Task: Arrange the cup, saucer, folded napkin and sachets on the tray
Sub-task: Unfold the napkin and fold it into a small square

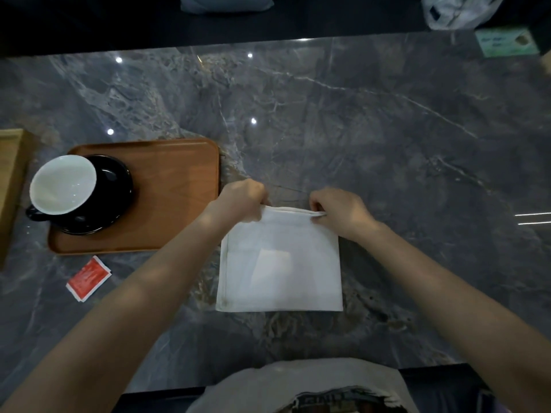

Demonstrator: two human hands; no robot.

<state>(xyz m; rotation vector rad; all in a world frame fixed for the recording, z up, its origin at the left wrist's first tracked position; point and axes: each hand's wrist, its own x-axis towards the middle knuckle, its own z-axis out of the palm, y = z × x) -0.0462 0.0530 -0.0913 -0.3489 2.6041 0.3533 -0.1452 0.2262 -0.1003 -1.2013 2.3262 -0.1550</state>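
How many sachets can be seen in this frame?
1. A red sachet lies on the table, just off the near edge of the tray. It may be a stack; others could be hidden.

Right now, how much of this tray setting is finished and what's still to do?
Done: the cup sits on its black saucer at the left end of the wooden tray. In hand: the left hand and right hand pinch the far edge of the white napkin, which lies on the marble table. Left: placing the napkin and the red sachet, which lies off the tray.
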